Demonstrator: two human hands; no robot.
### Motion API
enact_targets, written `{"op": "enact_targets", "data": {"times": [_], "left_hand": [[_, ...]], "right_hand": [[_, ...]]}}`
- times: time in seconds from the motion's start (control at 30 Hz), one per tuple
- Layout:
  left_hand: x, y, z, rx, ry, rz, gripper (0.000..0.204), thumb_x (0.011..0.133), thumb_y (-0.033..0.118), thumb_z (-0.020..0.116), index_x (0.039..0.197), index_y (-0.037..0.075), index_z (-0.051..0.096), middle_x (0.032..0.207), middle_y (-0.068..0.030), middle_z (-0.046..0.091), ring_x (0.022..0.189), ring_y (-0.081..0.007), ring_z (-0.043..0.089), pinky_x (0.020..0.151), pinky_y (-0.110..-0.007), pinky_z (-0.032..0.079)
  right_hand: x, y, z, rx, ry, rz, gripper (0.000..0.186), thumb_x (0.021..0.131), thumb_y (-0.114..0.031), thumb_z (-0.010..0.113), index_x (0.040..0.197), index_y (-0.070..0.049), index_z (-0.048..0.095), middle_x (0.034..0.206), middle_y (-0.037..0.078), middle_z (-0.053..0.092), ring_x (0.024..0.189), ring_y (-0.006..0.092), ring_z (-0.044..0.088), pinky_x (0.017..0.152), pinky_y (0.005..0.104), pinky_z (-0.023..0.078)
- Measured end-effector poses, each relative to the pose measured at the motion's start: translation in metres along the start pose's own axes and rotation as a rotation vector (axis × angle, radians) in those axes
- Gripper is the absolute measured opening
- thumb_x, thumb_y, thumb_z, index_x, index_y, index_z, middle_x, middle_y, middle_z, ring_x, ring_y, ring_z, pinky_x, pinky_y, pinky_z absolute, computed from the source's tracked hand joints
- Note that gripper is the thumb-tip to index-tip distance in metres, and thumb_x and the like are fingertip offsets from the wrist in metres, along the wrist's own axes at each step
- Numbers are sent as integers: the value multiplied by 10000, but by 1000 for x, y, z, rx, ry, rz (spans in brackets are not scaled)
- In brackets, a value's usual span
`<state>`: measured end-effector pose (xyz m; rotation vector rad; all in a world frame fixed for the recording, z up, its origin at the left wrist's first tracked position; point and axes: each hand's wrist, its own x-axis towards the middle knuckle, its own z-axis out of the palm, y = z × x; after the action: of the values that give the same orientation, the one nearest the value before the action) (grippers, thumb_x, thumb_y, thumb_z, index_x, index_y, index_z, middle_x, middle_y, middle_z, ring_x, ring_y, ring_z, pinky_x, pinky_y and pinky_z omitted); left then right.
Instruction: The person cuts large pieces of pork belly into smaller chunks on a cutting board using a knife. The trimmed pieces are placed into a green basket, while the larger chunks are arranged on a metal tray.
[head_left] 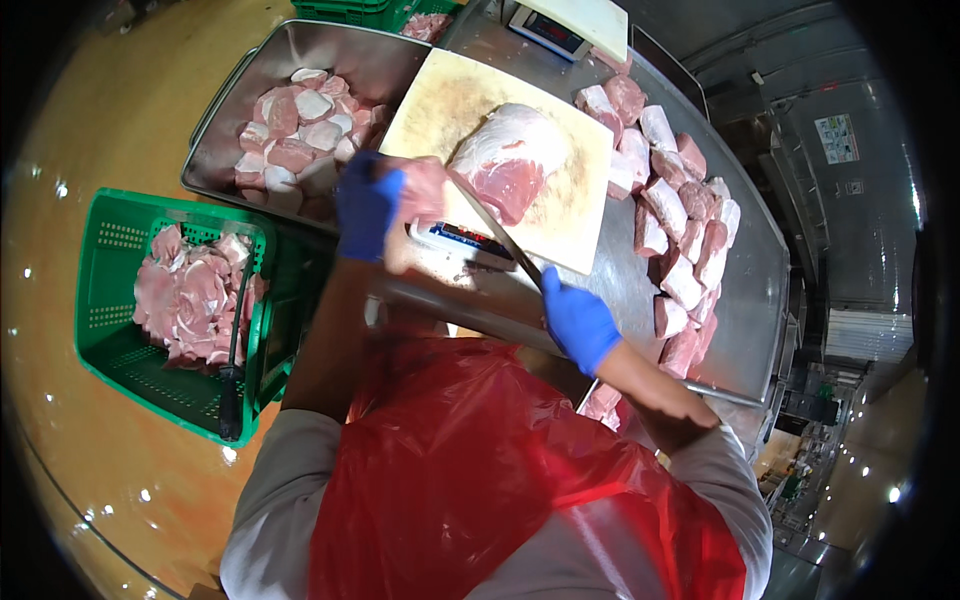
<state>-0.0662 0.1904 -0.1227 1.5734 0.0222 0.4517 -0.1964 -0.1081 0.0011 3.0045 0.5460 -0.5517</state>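
Observation:
My left hand (369,205), in a blue glove, grips a blurred pink piece of meat (418,188) at the left side of the cream cutting board (575,230). My right hand (575,315), also gloved, is closed on the handle of a long knife (505,238), its blade angled up and left toward the board. A large trimmed chunk of pink meat (505,160) with a white fat cap rests on the board, just right of the blade. A scale display (460,236) shows below the board's lower-left edge.
Left are a steel tub (215,140) of cut meat and a green crate (105,300) of trimmings, a black-handled rod (230,400) hanging inside. Several meat blocks (680,240) lie on the steel table (745,320) at right. Another scale (550,30) and more green crates (340,12) sit behind.

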Motion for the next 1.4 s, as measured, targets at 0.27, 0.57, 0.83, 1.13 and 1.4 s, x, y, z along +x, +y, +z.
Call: {"op": "enact_targets", "data": {"times": [0.27,0.57,0.83,1.13,1.4], "left_hand": [[-9,50,-35,-212,-339,-362,111,855,-9,583,960,11,610,691,-50,609,547,-107,607,518,-263,506],[-20,70,-20,-163,-472,-501,200,799,-49,570,985,4,620,831,-45,635,670,-115,634,597,-256,522],[-2,89,-123,-324,-138,-324,353,799,147,594,1129,20,587,1007,-42,606,933,-129,587,824,-269,496],[-5,100,-283,1530,199,-34,531,924,217,670,1348,-73,536,1225,-304,641,1134,-395,641,971,-461,499],[57,65,97,905,-606,182,1056,789,526,780,1528,-51,295,1400,-286,520,1269,-415,546,1064,-432,450]], "right_hand": [[-27,-26,-39,264,69,79,230,967,-105,508,1155,2,430,793,285,648,683,477,645,590,552,509],[130,-77,-47,428,398,-4,220,921,-45,514,1091,66,428,817,312,653,760,474,671,666,526,542],[6,-32,0,244,1,48,236,916,-40,502,1130,26,430,839,293,668,722,468,676,630,546,549],[-51,22,-19,599,386,236,229,1009,-149,556,1111,29,455,757,239,659,642,398,674,541,483,490],[-17,26,-39,1005,692,208,333,1032,-168,564,1222,88,469,604,136,622,461,219,613,451,361,460]]}}
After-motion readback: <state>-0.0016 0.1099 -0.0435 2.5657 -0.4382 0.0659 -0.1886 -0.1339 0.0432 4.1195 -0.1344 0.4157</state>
